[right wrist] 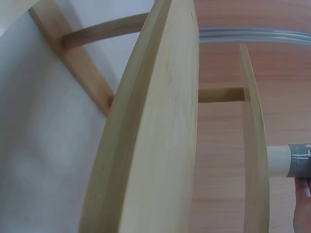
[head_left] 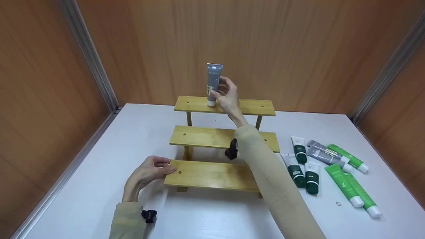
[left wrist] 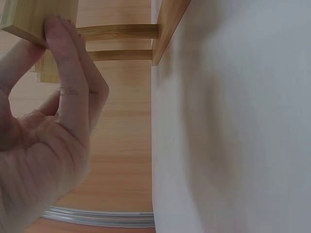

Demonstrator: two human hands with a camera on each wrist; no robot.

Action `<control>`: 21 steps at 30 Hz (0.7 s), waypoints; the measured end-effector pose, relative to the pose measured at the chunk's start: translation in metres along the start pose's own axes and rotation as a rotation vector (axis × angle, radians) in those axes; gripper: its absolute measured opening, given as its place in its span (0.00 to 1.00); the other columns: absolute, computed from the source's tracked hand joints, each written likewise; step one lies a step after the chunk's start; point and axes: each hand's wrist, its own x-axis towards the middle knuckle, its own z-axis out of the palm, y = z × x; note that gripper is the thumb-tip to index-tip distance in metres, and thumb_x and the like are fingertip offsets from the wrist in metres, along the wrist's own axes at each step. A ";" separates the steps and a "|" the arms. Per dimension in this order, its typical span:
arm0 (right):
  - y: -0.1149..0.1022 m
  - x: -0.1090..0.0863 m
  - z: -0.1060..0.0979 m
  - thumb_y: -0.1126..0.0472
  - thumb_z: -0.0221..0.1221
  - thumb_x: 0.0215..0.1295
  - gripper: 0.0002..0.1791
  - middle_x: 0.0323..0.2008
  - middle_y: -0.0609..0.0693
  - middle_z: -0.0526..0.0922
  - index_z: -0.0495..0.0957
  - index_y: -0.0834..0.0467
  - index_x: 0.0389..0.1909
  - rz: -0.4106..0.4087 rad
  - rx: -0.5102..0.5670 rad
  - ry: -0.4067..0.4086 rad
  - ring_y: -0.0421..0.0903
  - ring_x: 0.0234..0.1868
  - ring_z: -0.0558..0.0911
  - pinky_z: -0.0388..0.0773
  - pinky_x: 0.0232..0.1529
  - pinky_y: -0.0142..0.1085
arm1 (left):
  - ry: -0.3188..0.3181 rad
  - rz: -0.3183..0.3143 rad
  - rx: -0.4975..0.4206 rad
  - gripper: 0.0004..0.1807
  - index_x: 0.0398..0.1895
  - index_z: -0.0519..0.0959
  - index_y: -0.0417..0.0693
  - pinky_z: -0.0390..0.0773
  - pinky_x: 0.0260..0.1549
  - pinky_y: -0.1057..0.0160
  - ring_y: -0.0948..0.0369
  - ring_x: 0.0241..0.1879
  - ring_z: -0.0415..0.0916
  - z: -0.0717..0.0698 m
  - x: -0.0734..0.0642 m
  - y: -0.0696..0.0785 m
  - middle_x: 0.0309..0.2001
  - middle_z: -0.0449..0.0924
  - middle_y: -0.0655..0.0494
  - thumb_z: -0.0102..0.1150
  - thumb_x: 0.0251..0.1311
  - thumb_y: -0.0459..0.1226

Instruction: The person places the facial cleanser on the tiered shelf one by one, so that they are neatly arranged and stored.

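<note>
A grey squeeze tube (head_left: 214, 74) stands upright, white cap down, on the top step of a three-tier wooden display stand (head_left: 254, 107). My right hand (head_left: 229, 98) grips the tube from its right side, thumb in front. In the right wrist view, the tube's white cap (right wrist: 278, 161) meets the top board, and only a bit of the hand shows at the right edge. At the lowest board (head_left: 212, 174), my left hand (head_left: 149, 172) pinches the left end. The left wrist view shows fingers and thumb on that board's corner (left wrist: 29, 22).
Right of the stand lie three white-and-dark-green tubes (head_left: 312, 182), two more grey tubes (head_left: 327, 156) and three bright green tubes (head_left: 342, 182). A small ring (head_left: 338, 203) is near them on the white table (head_left: 83, 199). Wooden panels (head_left: 265, 43) enclose the back and sides.
</note>
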 end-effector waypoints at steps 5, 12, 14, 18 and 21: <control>0.002 0.001 0.006 0.78 0.61 0.62 0.26 0.57 0.66 0.78 0.71 0.70 0.62 0.004 0.003 -0.014 0.58 0.57 0.81 0.78 0.65 0.43 | 0.002 0.007 0.001 0.34 0.63 0.69 0.28 0.86 0.48 0.62 0.60 0.43 0.83 -0.002 -0.002 -0.001 0.53 0.79 0.39 0.71 0.59 0.39; 0.002 0.000 0.012 0.78 0.62 0.61 0.26 0.57 0.65 0.78 0.71 0.68 0.62 0.008 0.011 -0.025 0.58 0.58 0.81 0.78 0.65 0.43 | -0.002 0.013 -0.003 0.35 0.63 0.69 0.27 0.85 0.46 0.65 0.61 0.42 0.83 -0.003 -0.003 -0.001 0.51 0.80 0.41 0.70 0.59 0.39; 0.002 0.000 0.012 0.78 0.62 0.61 0.26 0.57 0.65 0.78 0.72 0.68 0.62 0.005 0.014 -0.029 0.58 0.58 0.81 0.78 0.65 0.43 | -0.004 0.015 -0.005 0.35 0.63 0.69 0.27 0.85 0.45 0.65 0.61 0.42 0.83 -0.003 -0.003 0.000 0.50 0.80 0.42 0.70 0.59 0.39; 0.001 0.000 0.013 0.78 0.63 0.61 0.27 0.57 0.65 0.78 0.72 0.68 0.62 -0.008 0.018 -0.024 0.58 0.58 0.81 0.78 0.65 0.43 | -0.007 0.015 -0.016 0.34 0.63 0.69 0.27 0.86 0.45 0.64 0.61 0.41 0.82 -0.002 -0.002 0.002 0.49 0.80 0.43 0.70 0.60 0.38; 0.001 -0.001 0.013 0.77 0.63 0.61 0.27 0.58 0.64 0.78 0.72 0.67 0.62 -0.007 0.007 -0.024 0.58 0.59 0.81 0.77 0.66 0.43 | -0.004 0.007 -0.019 0.34 0.63 0.70 0.27 0.86 0.46 0.64 0.60 0.42 0.83 0.000 -0.001 0.003 0.49 0.80 0.42 0.70 0.60 0.38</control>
